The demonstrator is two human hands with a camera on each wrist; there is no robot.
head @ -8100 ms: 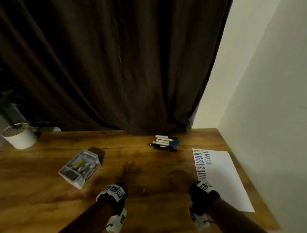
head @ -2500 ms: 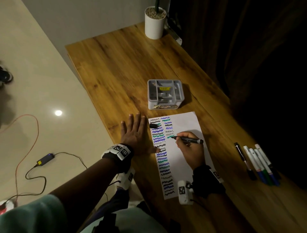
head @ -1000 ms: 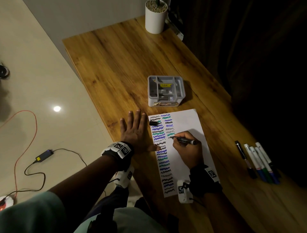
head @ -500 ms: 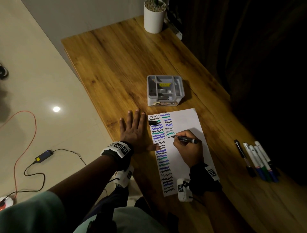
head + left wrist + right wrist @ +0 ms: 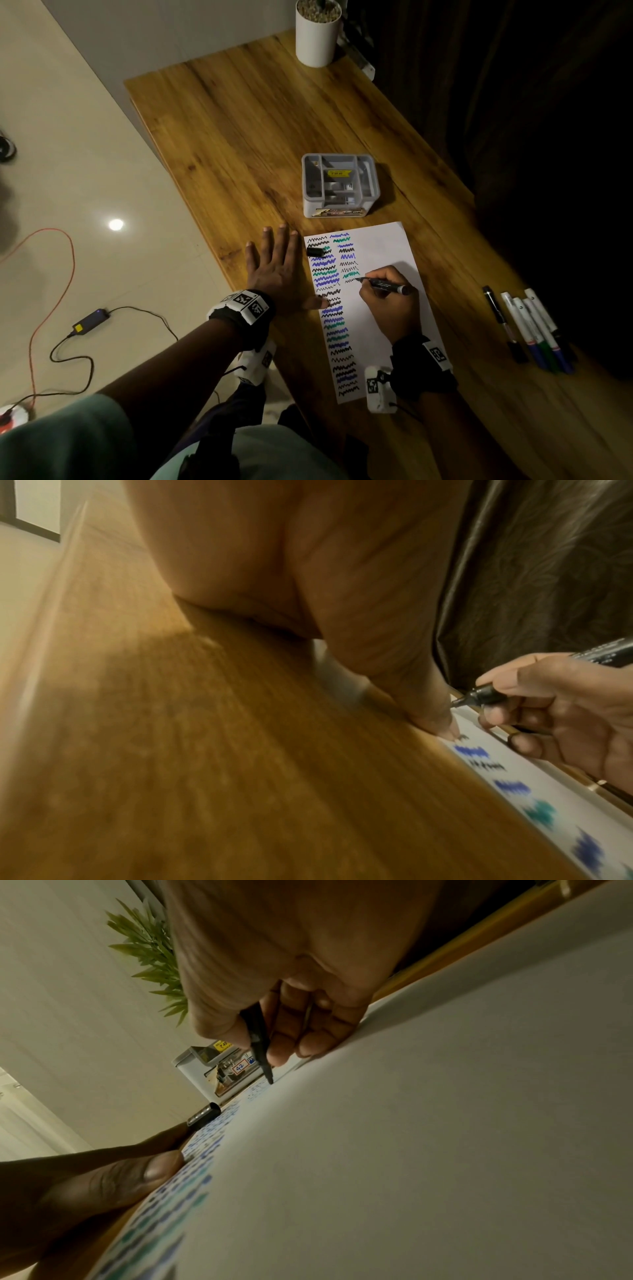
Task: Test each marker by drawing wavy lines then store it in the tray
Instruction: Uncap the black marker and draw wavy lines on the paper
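A white sheet of paper (image 5: 383, 274) covered in black, blue and green wavy lines lies on the wooden table (image 5: 239, 120). My right hand (image 5: 387, 301) grips a black marker (image 5: 383, 285) with its tip on the paper, in the second column of lines. The marker (image 5: 259, 1039) and its tip also show in the right wrist view. Its black cap (image 5: 315, 252) lies on the paper's top left. My left hand (image 5: 277, 270) rests flat on the table, thumb pressing the paper's left edge. The grey compartment tray (image 5: 339, 185) stands just beyond the paper.
Several capped markers (image 5: 529, 329) lie side by side on the table to the right. A white plant pot (image 5: 318, 34) stands at the far corner. A dark curtain hangs along the right. The table's left edge drops to a tiled floor with cables (image 5: 61, 308).
The view first faced the curtain with both hands idle; now the right hand draws. Over the last second the marker tip has moved slightly along a new black wavy line; the left hand stays put.
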